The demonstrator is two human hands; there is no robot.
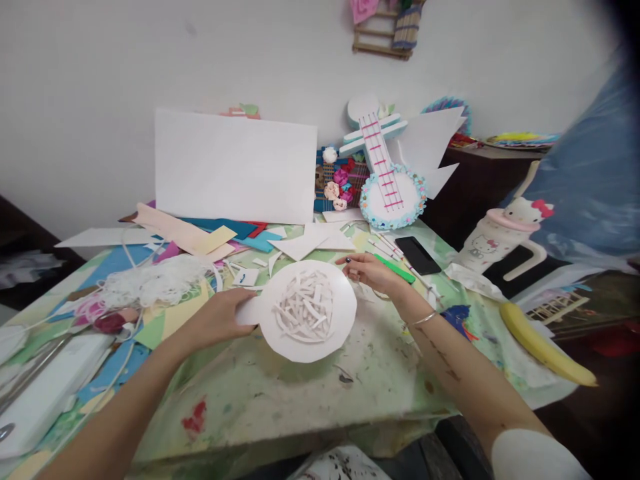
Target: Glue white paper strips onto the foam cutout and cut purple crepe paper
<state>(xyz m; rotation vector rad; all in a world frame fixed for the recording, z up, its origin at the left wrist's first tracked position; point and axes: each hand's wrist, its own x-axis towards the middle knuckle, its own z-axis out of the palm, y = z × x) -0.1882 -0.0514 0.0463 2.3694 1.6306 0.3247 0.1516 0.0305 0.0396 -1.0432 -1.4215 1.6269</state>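
A white round board (345, 313) with a short handle is held above the table, and a heap of white cut strips (306, 307) lies on it. The handle is gripped by my left hand (217, 320), with thumb and fingers around its end. At the board's upper right rim is my right hand (370, 272), its fingers curled together close to the edge. Whether they pinch the rim or something small cannot be made out. Beyond the board lie white foam board offcuts (300, 243).
A large white board (235, 167) and a banjo-like craft (383, 173) lean on the wall. At right are a phone (418, 255), a green cutter (395, 268), a banana (543, 347) and a cup (493, 240). White string (150, 287) and a glue-gun-like white device (55, 393) lie left.
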